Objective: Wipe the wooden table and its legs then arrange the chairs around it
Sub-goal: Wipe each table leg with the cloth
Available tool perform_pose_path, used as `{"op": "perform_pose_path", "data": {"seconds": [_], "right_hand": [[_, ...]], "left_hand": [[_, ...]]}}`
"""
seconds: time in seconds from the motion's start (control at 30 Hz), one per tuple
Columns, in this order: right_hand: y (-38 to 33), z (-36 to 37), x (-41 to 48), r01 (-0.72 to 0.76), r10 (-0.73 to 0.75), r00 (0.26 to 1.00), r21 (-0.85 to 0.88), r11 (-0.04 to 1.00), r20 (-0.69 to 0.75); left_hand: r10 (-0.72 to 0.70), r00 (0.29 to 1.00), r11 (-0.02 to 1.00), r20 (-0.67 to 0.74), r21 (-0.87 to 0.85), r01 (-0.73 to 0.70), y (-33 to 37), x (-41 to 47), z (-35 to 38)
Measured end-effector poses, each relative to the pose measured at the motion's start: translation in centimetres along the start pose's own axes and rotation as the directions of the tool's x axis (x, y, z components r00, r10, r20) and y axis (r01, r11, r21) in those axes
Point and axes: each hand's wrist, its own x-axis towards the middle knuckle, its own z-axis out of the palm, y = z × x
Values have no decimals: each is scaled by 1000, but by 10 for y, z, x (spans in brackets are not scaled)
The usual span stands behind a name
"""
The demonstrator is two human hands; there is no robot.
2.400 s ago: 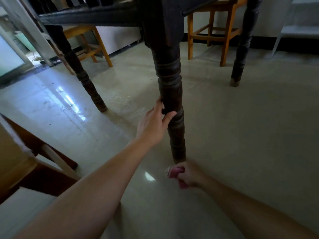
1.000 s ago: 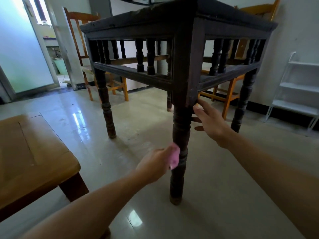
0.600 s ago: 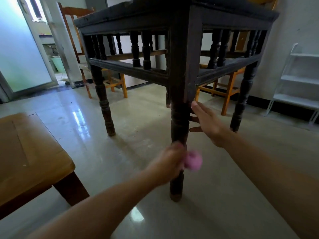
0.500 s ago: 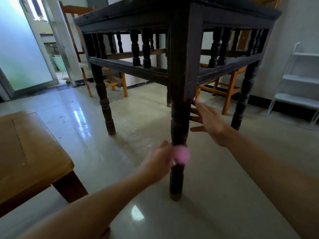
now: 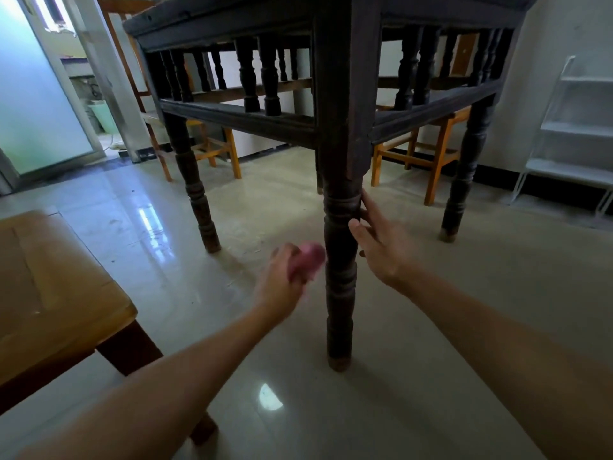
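Note:
The dark wooden table (image 5: 238, 117) stands over me, its turned near leg (image 5: 339, 293) in the middle of the view. My left hand (image 5: 280, 287) grips a pink cloth (image 5: 306, 260), blurred, just left of that leg at mid height. My right hand (image 5: 384, 247) touches the leg's right side a little higher, fingers fairly straight and thumb against the wood. One light wooden chair (image 5: 215, 151) stands behind the table at the left, another (image 5: 438, 154) at the right. A third chair's seat (image 5: 49, 293) is close at my left.
A white metal shelf rack (image 5: 570, 127) leans at the right wall. A frosted glass door (image 5: 33, 111) is at the far left. The glossy tiled floor (image 5: 464, 310) spreads around the table's other legs (image 5: 199, 207).
The cloth passed from my right hand to my left. My left hand has rubbed it up and down the near leg, while my right hand came onto the leg's right side.

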Motion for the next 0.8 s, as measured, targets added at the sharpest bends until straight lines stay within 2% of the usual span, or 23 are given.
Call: {"op": "perform_pose_path", "data": {"seconds": [0.07, 0.1, 0.13, 0.17, 0.2, 0.23, 0.27, 0.3, 0.33, 0.37, 0.43, 0.47, 0.5, 0.53, 0.57, 0.63, 0.67, 0.7, 0.73, 0.77, 0.8], "right_hand": [[2, 3, 0, 2, -2, 1000, -14, 1000, -15], [3, 4, 0, 1, -1, 1000, -10, 1000, -23], [4, 4, 0, -1, 1, 1000, -3, 1000, -31], [4, 5, 0, -5, 5, 999, 2, 1000, -35], [5, 5, 0, -11, 11, 999, 4, 1000, -37], [5, 5, 0, -18, 18, 999, 6, 1000, -37], [5, 4, 0, -24, 24, 999, 9, 1000, -35], [4, 3, 0, -25, 26, 999, 9, 1000, -32], [4, 3, 0, -24, 24, 999, 8, 1000, -25], [3, 2, 0, -24, 24, 1000, 5, 1000, -16], [3, 4, -1, -26, 26, 1000, 0, 1000, -7], [5, 5, -1, -26, 26, 1000, -7, 1000, -7], [6, 7, -2, -24, 24, 1000, -19, 1000, -10], [7, 9, -2, -23, 23, 1000, -35, 999, -14], [9, 10, -2, -25, 24, 1000, -53, 998, -19], [15, 14, -2, -38, 37, 999, -67, 997, -19], [19, 15, -2, -53, 53, 999, -62, 997, -7], [22, 16, -2, -71, 71, 997, -56, 996, 4], [25, 16, -2, -85, 86, 996, -48, 995, 12], [26, 17, -2, -92, 92, 996, -41, 995, 16], [27, 18, -2, -92, 93, 996, -34, 995, 17]], "left_hand": [[-50, 975, 989, -216, -146, 18, 9, 23, -9], [-23, 969, 992, -245, -122, -7, 18, 27, -8], [19, 981, 996, -191, -80, -35, 27, 24, -4], [40, 997, 997, -62, -59, -44, 33, 13, 5], [18, 992, 998, 127, -61, -10, 40, -3, 13], [-24, 941, 997, 338, -63, 48, 35, -19, 24], [-90, 853, 988, 513, -65, 143, 30, -33, 28], [-149, 787, 971, 598, -61, 230, 18, -40, 31], [-189, 777, 957, 600, -65, 283, 11, -41, 28], [-226, 830, 946, 510, -88, 311, 1, -33, 26], [-300, 937, 944, 177, -83, 318, -2, -11, 11], [-324, 946, 942, 10, -83, 324, 1, -1, 5], [-326, 941, 942, -95, -113, 315, 7, 7, 3], [-329, 938, 934, -107, -186, 306, 16, 10, 4], [-320, 946, 920, -53, -258, 296, 25, 7, 9], [-309, 924, 852, 225, -367, 374, 38, -11, 25], [-294, 870, 835, 396, -337, 435, 37, -22, 33], [-282, 795, 858, 537, -230, 460, 33, -30, 33], [-275, 735, 891, 619, -123, 436, 27, -35, 30], [-285, 736, 912, 614, -62, 405, 16, -35, 25], [-308, 784, 915, 539, -57, 399, 3, -31, 21]]}}
